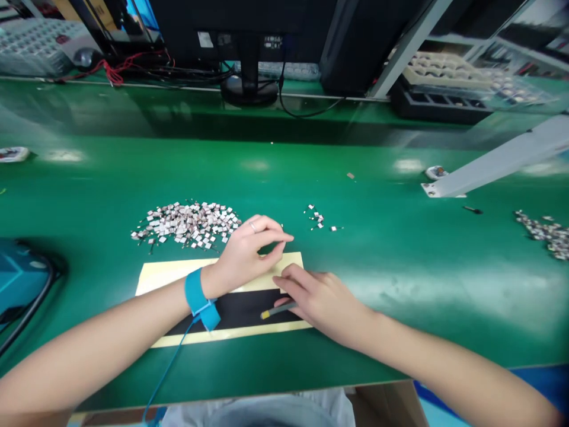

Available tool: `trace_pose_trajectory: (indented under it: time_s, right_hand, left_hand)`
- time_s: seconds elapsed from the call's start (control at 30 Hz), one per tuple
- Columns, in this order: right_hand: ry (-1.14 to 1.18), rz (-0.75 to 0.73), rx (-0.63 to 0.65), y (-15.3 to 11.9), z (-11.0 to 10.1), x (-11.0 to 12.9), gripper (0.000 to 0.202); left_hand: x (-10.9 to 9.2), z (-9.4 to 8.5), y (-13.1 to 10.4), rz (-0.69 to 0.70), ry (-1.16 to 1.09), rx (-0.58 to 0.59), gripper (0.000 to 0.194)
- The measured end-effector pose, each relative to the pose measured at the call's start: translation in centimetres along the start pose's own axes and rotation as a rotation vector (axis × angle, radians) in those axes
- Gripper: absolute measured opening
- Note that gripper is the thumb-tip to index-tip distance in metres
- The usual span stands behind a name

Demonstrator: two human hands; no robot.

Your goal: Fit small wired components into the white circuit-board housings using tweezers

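Observation:
My left hand [251, 252], with a ring and a blue wrist strap [195, 293], is above the top edge of a pale yellow sheet [160, 273]. Its thumb and forefinger are pinched; anything between them is too small to make out. Lower and to the right, my right hand [320, 296] is closed around a thin grey stick-like tool [279, 310] with a yellow end. That end points left over the sheet's black strip [244, 305]. A pile of small whitish square parts with short dark leads [191, 222] lies just beyond my left hand.
A few similar parts [316, 217] lie right of the pile. More small parts [546, 234] are at the far right, near a white metal arm [502, 157]. A teal machine [20, 279] stands at left. A monitor stand [249, 89] and cables are at the back.

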State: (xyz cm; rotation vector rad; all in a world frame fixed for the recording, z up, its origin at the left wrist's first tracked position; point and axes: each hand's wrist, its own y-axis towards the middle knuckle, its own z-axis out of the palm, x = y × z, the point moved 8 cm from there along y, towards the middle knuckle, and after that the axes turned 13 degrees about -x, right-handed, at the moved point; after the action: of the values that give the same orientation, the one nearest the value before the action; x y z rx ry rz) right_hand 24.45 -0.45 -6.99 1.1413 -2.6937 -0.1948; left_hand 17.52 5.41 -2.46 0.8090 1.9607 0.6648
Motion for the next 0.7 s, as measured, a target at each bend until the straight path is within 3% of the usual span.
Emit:
trace_pose_trajectory:
  time_s: [0.17, 0.43, 0.7]
  right_hand:
    - [-0.037, -0.081, 0.092, 0.2, 0.4, 0.6, 0.016]
    - [-0.039, -0.047, 0.081, 0.2, 0.2, 0.4, 0.018]
    - [-0.04, 0.003, 0.013, -0.7, 0.2, 0.6, 0.023]
  left_hand:
    - [0.1, 1.3, 0.0, 0.035, 0.069, 0.085, 0.015]
    - [0.5, 3.1, -0.1, -0.068, 0.091, 0.215, 0.015]
    - [1.9, 3.4, -0.5, -0.132, 0.017, 0.181, 0.014]
